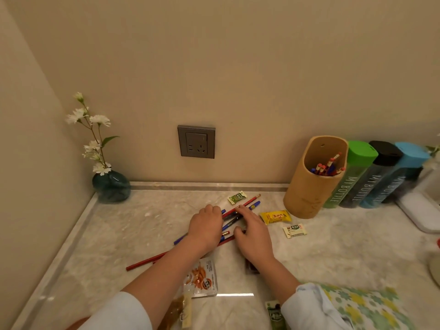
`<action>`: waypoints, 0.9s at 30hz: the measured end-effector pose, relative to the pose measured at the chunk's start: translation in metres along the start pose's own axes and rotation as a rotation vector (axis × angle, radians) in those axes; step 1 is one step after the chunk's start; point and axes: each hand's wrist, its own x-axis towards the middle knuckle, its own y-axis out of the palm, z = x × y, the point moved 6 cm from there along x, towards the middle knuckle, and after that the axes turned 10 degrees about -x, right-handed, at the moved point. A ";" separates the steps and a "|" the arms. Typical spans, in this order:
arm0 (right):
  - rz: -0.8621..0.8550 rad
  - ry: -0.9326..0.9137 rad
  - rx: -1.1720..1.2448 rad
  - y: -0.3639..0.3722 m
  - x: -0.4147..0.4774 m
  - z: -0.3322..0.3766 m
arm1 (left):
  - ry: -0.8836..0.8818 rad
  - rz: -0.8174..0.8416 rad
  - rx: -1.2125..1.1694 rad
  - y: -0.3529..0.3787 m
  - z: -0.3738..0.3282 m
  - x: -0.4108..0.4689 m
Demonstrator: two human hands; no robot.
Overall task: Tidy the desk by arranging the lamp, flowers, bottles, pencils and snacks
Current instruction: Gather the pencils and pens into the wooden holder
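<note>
1. Spreading under both hands, the marble counter [142, 234] runs to the wall beyond the fingertips.
2. Three capped bottles [371, 186] stand in a row against the wall, well to the right of the right hand [252, 232].
3. A tan pencil holder [309, 186] with pencils inside stands touching the bottles, between them and the right hand.
4. A dark glass vase [111, 186] of white flowers [95, 120] sits in the corner, far left of the left hand [207, 225].
5. The left hand lies palm down on the loose pencils [250, 201], fingers bent over them; I cannot tell whether it grips any. The right hand is spread, its straight fingers resting on the same bundle, which lies between and under both hands.
6. One long red pencil [147, 260] sticks out to the left beneath the left forearm.
7. Snacks: a large packet [202, 277] lies between the forearms, a yellow packet [275, 216] and a white packet [294, 231] lie just right of the right hand, and a green packet [237, 197] lies just beyond its fingertips.
</note>
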 end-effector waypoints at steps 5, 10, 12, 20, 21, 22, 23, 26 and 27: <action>-0.054 0.152 0.265 -0.021 0.008 -0.001 | -0.025 -0.059 -0.097 -0.002 0.002 -0.003; -0.086 0.318 0.522 -0.043 0.008 0.004 | -0.007 -0.202 -0.390 -0.025 -0.001 -0.009; -0.008 0.314 0.623 -0.049 0.010 0.014 | 0.038 -0.247 -0.482 -0.036 -0.010 -0.012; -0.048 0.180 0.819 -0.111 0.009 0.045 | 0.126 -0.296 -0.846 -0.079 -0.052 -0.030; -0.067 0.161 0.825 -0.121 0.010 0.047 | 0.138 -0.286 -0.876 -0.083 -0.058 -0.030; -0.083 0.137 0.821 -0.132 0.010 0.049 | 0.148 -0.273 -0.912 -0.088 -0.066 -0.031; -0.100 0.110 0.803 -0.144 0.010 0.051 | 0.155 -0.260 -0.953 -0.093 -0.073 -0.031; -0.144 0.040 0.743 -0.180 0.010 0.054 | 0.178 -0.231 -1.076 -0.109 -0.098 -0.029; -0.158 0.019 0.721 -0.192 0.011 0.054 | 0.190 -0.229 -1.095 -0.115 -0.106 -0.027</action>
